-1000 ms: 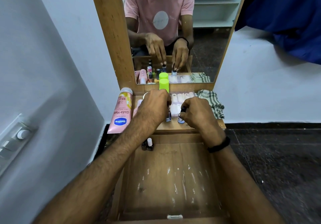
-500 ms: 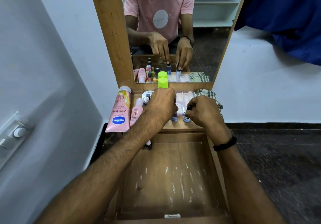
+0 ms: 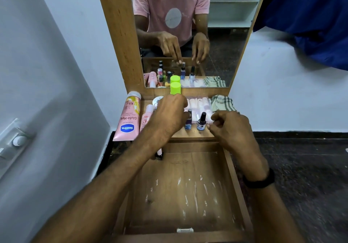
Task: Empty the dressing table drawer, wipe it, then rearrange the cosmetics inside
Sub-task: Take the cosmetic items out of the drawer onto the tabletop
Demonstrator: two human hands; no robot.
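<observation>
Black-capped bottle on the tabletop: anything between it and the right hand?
Nothing visible: an open gap separates the right hand from the small black-capped glass bottle; the small blue bottle stands on its other side.

From my end the drawer (image 3: 188, 201) reads as brown wood-grain board, matt, its floor scuffed with pale chalky streaks. The surface (image 3: 189, 135) above it and the mirror frame (image 3: 116, 35) show the same grain. The mirror (image 3: 226, 45) is glossy glass. The lotion tube (image 3: 129, 118) is shiny pink plastic, the green cap (image 3: 175, 87) smooth matt plastic. The nail polish bottle (image 3: 201, 125) looks like glossy glass under a black cap. The checked rag (image 3: 222, 104) is woven cloth. The wall (image 3: 56, 73) is smooth paint, the floor (image 3: 310, 167) dark speckled stone.
</observation>
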